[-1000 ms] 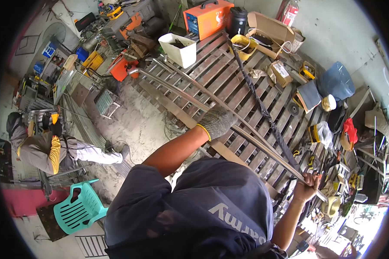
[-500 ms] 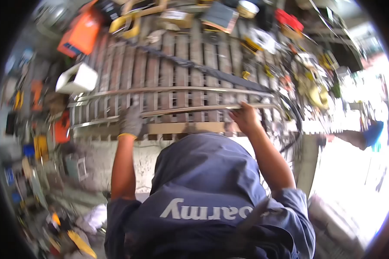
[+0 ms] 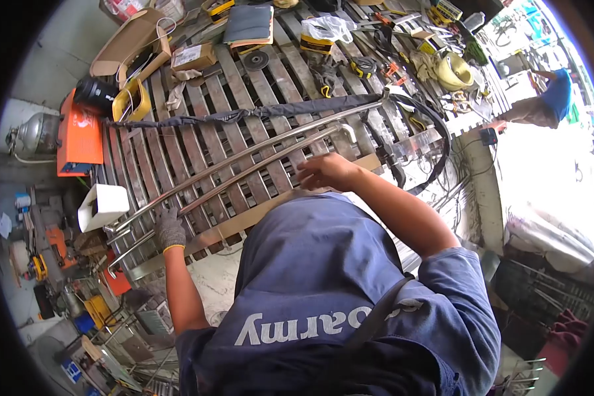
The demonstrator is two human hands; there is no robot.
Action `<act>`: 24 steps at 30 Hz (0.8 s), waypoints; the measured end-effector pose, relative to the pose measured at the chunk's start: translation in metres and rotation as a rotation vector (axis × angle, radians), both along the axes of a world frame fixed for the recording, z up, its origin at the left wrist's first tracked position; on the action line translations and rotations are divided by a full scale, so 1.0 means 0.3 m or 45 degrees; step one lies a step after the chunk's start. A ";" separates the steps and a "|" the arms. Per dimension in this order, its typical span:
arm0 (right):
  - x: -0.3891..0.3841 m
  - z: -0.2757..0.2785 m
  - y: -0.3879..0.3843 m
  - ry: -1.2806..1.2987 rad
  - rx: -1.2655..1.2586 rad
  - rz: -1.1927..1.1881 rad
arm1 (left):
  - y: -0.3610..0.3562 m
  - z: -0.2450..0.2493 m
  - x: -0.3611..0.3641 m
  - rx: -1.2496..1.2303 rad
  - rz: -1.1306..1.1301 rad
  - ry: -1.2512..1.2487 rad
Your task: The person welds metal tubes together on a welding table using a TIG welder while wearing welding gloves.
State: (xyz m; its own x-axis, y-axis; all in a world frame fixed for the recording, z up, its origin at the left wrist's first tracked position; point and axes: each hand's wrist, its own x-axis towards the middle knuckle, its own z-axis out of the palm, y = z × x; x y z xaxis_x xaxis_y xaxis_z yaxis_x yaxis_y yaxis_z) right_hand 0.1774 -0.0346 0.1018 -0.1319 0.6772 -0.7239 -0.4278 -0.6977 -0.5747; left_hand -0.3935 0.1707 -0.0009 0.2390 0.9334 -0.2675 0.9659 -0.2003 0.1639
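Observation:
My left hand [image 3: 170, 228], in a grey knit glove, is closed around the nearer of two long shiny metal rods near its left part. This nearer bent metal rod [image 3: 261, 166] slants across the slatted metal table and has hooked ends. Behind it, roughly parallel, lies the farther metal rod [image 3: 244, 153]. My bare right hand [image 3: 329, 171] hovers just on the near side of the rods, apart from them. Its fingers are loosely bent and spread, with nothing in them.
A black sleeved cable [image 3: 277, 112] runs behind the rods and loops down at the right. An orange machine [image 3: 79, 142] and a white box [image 3: 103, 208] stand at left. Farther back are a notebook [image 3: 249, 25], a tape measure [image 3: 363, 66] and a yellow helmet [image 3: 454, 71]. Another person [image 3: 554, 99] is at right.
My right hand has let go of the nearer rod and drawn back to the left. My left hand still holds it. The view has turned, so the rods now slant up to the right.

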 end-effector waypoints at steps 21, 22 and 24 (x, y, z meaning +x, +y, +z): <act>-0.021 -0.041 -0.018 -1.271 0.451 0.581 | -0.007 0.244 0.413 0.214 -0.325 -0.075; -0.040 -0.031 -0.001 -1.304 0.465 0.608 | -0.010 0.241 0.438 0.203 -0.338 -0.061; -0.067 -0.008 0.039 -1.375 0.502 0.663 | -0.008 0.236 0.487 0.190 -0.357 -0.037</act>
